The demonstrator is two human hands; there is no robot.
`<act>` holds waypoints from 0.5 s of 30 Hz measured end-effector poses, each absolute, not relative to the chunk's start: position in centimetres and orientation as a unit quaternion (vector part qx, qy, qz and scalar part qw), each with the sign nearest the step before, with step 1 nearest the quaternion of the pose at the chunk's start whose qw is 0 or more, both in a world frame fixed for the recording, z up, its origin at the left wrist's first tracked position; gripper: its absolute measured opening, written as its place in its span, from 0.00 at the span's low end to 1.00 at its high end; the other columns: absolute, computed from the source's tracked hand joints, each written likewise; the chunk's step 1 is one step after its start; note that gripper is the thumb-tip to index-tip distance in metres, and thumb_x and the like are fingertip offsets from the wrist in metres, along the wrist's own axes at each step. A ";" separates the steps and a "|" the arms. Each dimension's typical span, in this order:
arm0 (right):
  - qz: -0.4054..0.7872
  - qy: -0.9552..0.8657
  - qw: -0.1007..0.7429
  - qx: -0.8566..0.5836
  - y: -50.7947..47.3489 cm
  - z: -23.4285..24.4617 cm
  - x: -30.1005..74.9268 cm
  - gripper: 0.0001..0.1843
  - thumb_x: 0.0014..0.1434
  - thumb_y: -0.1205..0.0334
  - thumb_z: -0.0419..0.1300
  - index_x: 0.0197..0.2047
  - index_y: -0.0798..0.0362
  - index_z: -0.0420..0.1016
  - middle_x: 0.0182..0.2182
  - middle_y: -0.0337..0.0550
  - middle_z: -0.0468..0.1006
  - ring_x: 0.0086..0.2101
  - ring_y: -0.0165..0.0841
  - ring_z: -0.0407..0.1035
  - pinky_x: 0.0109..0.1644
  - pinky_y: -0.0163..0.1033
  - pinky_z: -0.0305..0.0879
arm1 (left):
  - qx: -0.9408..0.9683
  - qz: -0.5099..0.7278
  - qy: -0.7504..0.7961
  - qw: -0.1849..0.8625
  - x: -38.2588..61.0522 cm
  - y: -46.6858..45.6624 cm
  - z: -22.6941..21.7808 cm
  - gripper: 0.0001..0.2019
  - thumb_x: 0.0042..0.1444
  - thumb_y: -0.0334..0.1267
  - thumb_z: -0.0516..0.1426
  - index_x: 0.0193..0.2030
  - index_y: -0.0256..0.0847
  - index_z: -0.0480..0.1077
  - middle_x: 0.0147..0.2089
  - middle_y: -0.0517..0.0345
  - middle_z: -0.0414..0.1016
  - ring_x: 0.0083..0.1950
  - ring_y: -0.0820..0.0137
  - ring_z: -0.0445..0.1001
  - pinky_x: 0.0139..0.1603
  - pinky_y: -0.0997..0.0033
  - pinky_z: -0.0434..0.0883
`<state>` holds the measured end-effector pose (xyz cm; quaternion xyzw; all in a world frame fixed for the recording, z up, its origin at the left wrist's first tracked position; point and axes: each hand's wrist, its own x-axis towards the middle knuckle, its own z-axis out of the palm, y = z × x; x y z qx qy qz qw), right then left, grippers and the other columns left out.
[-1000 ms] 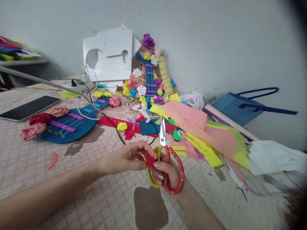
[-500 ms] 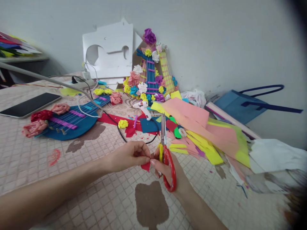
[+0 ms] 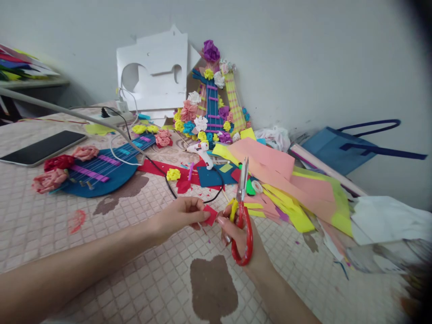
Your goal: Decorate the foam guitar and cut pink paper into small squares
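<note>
ok, left to right: phone (image 3: 43, 147) flat on the table, then a blue guitar shape (image 3: 106, 167) with paper roses (image 3: 56, 168) at its near-left end. left hand (image 3: 184, 215) comes next, thumb and fingers pinching the left edge of a red piece (image 3: 210, 215). the piece sits between the two hands, above the table, short of the glue gun (image 3: 202, 153). it looks small, flat, roughly four-sided, bright red; fingers hide part of the edges, material can't be told. right hand (image 3: 239, 238) has thumb and finger tips at the piece's right edge, apparently pinching it too, and carries scissors (image 3: 240, 198) by the handles, blades pointing away and pressed together or nearly so. step in hand, my read: shaping or adjusting the piece by fingertip, scissors parked, not cutting. next move calls for a light, steady pinch on both sides and blade tips kept off the paper sheets (image 3: 286, 180) to the right.
</note>
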<state>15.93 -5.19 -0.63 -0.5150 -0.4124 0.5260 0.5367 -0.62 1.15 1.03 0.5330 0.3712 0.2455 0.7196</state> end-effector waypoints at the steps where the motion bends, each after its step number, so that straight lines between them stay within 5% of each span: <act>1: 0.530 -0.421 0.532 -0.510 -5.3 -0.6 16.0 0.12 0.53 0.56 0.61 0.34 0.51 0.61 0.22 0.30 0.64 0.17 0.22 0.57 0.20 0.30 0.58 | 0.526 0.265 0.372 0.718 -0.7 1.3 1.1 0.12 0.48 0.42 0.63 0.27 0.36 0.67 0.27 0.61 0.72 0.27 0.77 0.68 0.31 0.76 0.64; 8: 0.537 -0.500 0.423 -0.532 -5.8 -0.4 16.1 0.21 0.57 0.39 0.51 0.34 0.51 0.62 0.20 0.31 0.59 0.19 0.25 0.57 0.21 0.31 0.59 | 0.456 0.383 0.304 0.744 -1.7 3.0 2.0 0.10 0.49 0.39 0.63 0.29 0.37 0.66 0.33 0.59 0.75 0.36 0.73 0.73 0.44 0.70 0.69; 15: 0.519 -0.558 0.360 -0.539 -6.0 -0.5 15.7 0.22 0.56 0.38 0.52 0.30 0.51 0.60 0.19 0.30 0.57 0.18 0.24 0.54 0.20 0.30 0.54 | 0.427 0.437 0.293 0.736 -1.9 3.2 2.3 0.10 0.49 0.37 0.63 0.30 0.38 0.64 0.30 0.63 0.75 0.34 0.76 0.75 0.43 0.73 0.69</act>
